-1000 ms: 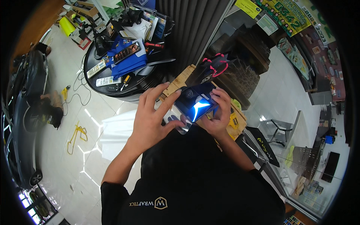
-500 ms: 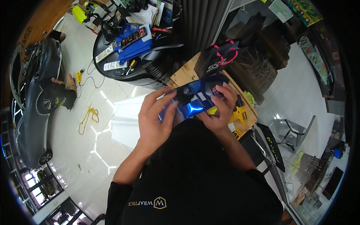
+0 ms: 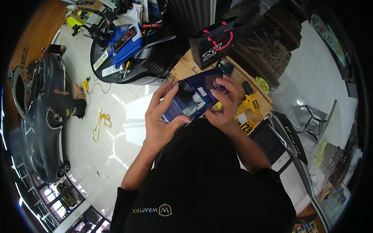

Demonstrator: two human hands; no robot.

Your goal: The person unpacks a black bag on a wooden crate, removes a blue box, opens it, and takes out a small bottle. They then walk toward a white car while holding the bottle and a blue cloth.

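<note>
A dark blue box (image 3: 187,104) with a clear window and a small white label is held tilted in front of my chest. My left hand (image 3: 160,116) grips its left end, thumb on the near edge and fingers on the far side. At the right end, my right hand (image 3: 226,103) closes round the box with bent fingers. By those fingertips shows a small purple patch; I cannot tell whether it is print or a separate thing. Pale and dark shapes show through the window. Beneath the box stands a wooden table (image 3: 182,66).
On the table are a black paper bag (image 3: 211,44) with pink handles, a yellow cordless drill (image 3: 250,101) and a yellow plate (image 3: 245,126). A round black table (image 3: 132,73) holds remotes, a phone and blue cloth (image 3: 126,50). Left, a person (image 3: 68,103) crouches beside a grey car (image 3: 42,136).
The box has tilted in my hands, so the bright blue glare on its window is gone. It has shifted slightly left, and my left thumb now lies along its near edge.
</note>
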